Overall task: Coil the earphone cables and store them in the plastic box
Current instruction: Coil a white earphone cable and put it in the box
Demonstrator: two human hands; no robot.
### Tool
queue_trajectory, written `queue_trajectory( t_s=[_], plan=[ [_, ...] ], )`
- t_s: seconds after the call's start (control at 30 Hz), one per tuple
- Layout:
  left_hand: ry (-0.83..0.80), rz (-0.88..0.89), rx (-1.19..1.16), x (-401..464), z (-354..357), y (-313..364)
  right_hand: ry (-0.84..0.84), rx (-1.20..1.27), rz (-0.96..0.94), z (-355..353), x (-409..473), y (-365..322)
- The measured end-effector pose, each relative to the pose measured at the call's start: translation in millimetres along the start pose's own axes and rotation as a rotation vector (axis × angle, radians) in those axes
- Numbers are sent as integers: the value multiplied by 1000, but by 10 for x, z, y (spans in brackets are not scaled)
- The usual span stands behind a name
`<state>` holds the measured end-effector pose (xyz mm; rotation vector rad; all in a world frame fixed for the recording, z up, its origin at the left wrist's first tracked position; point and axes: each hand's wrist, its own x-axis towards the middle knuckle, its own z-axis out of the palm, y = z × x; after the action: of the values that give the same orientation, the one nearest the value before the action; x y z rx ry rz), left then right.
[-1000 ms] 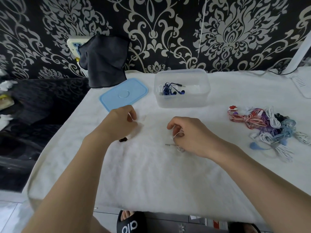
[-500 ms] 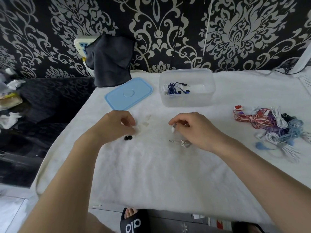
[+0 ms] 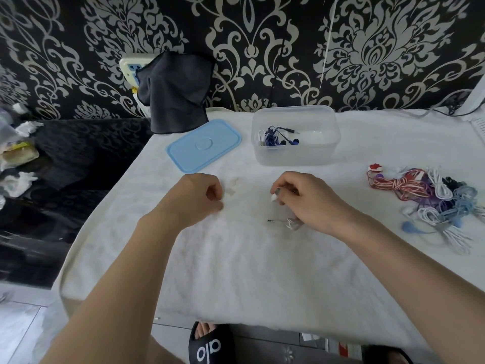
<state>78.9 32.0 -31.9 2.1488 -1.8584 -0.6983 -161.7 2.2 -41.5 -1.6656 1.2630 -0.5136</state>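
My right hand (image 3: 307, 199) holds a white earphone cable over the white cloth; a white earbud (image 3: 274, 197) sticks out at its fingertips, and a small coil with the metal plug (image 3: 287, 222) lies under its heel. My left hand (image 3: 198, 197) is curled beside it, fingertips pinched together; what it holds is hidden. The clear plastic box (image 3: 295, 156) stands open behind the hands with a coiled blue earphone (image 3: 277, 136) inside. A pile of coloured earphone cables (image 3: 433, 198) lies at the right.
The box's light blue lid (image 3: 203, 144) lies flat left of the box. A dark cloth (image 3: 175, 95) hangs over a wall socket at the back. The table's left edge (image 3: 105, 206) drops to a dark floor. A sandalled foot (image 3: 210, 342) shows below the front edge.
My right hand has lifted an earbud up to its fingertips while the coil and plug stay on the cloth. The black earbuds near my left hand are no longer visible.
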Motion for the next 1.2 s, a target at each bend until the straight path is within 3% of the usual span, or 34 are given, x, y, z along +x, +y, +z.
queue_trajectory(
  t_s=[0.53,0.73,1.2],
  plan=[
    [9,256,-232,-83,15,277,32,327,6,-64,-41,-158],
    [-15,303,-293,-91,50,371,-20,332,-3,-51,-77,-202],
    [-11,333,-306,-97,65,448,28,301,-23,-52,-105,-213]
  ],
)
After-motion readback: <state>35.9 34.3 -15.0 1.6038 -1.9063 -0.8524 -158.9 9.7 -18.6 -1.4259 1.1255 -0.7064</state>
